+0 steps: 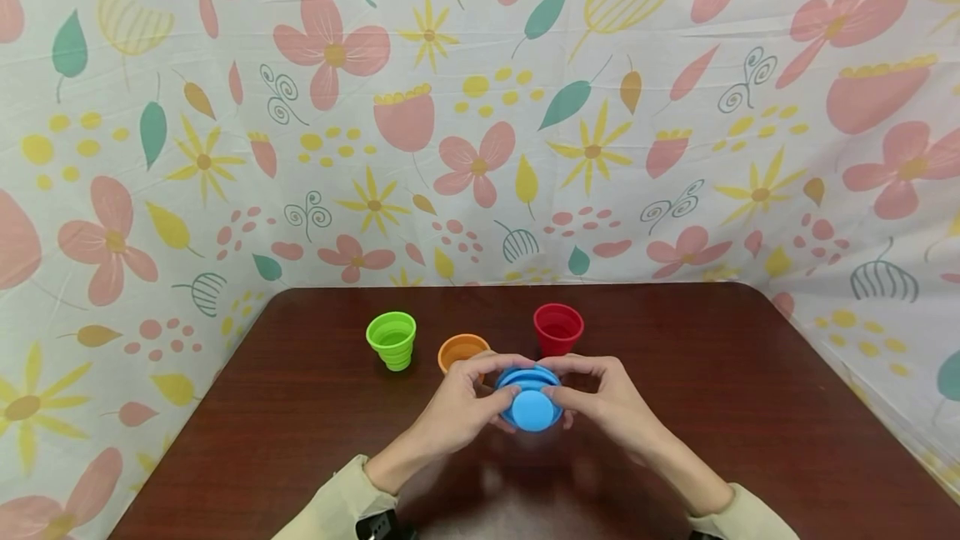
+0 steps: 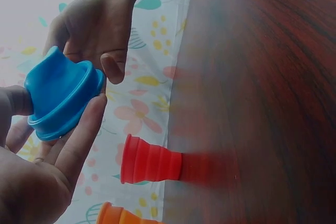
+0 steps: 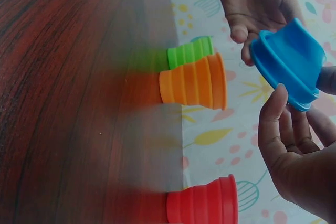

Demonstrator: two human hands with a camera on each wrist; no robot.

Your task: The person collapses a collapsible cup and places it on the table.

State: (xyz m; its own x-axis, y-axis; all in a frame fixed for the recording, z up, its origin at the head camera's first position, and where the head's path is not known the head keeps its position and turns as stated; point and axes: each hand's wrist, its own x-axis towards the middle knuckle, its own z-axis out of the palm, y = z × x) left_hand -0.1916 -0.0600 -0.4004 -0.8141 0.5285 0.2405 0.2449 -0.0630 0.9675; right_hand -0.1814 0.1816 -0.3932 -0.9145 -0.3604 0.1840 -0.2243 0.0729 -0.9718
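Observation:
A blue collapsible cup (image 1: 532,408) is held up above the table, its ridged wall partly folded and bent out of shape. My left hand (image 1: 459,408) grips its left side, thumb on the near face and fingers around the rim. On the opposite side my right hand (image 1: 617,405) pinches it the same way. In the left wrist view the blue cup (image 2: 60,95) looks squashed, with one edge bulging upward. The right wrist view shows the same folded blue cup (image 3: 291,64) between both hands.
Beyond the hands stand a green cup (image 1: 393,340) at left, an orange cup (image 1: 462,348) partly hidden by my left hand, and a red cup (image 1: 558,328) at right. All are upright and extended on the dark wooden table (image 1: 300,440). A flowered cloth (image 1: 480,107) hangs behind.

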